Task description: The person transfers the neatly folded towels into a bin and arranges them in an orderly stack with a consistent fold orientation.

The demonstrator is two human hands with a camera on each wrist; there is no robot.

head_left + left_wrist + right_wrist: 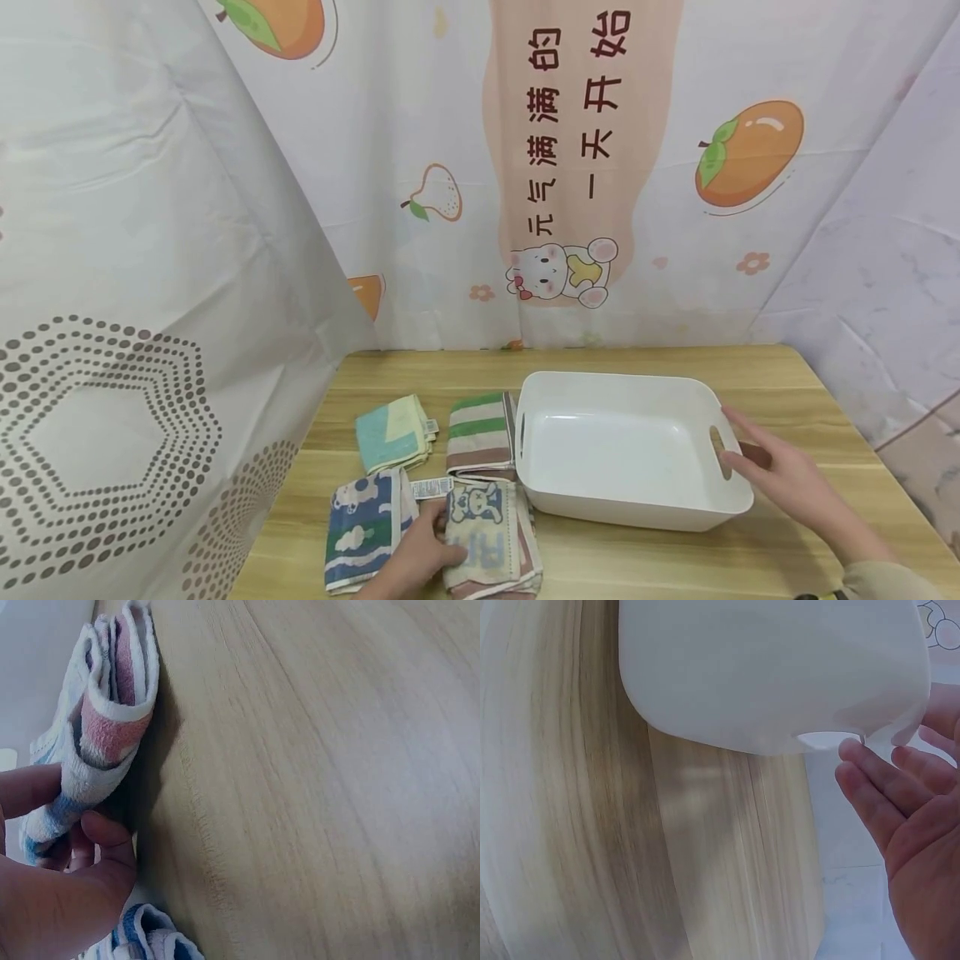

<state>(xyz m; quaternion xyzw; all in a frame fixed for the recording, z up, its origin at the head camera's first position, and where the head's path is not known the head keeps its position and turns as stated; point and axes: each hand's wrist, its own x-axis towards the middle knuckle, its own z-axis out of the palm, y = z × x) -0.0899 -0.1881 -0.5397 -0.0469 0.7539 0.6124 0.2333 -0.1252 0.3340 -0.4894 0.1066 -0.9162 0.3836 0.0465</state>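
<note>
My left hand point(420, 546) grips the left edge of a folded hand towel point(483, 537) with a bear pattern and pinkish stripes. In the left wrist view, thumb and fingers close on the layers of this folded towel point(86, 780). A blue and green folded towel point(363, 529) lies just left of that hand. At the right end of a white plastic bin point(611, 462), my right hand point(787, 483) holds the wall by the handle hole. The right wrist view has the fingers point(881, 776) at the hole in the bin's wall point(772, 682).
Behind the gripped towel, a green-striped folded towel point(480, 437) lies against the bin's left side. A teal and yellow folded towel point(393, 433) is at the back left. The wooden table point(622, 567) meets a printed curtain point(450, 275) at its back edge.
</note>
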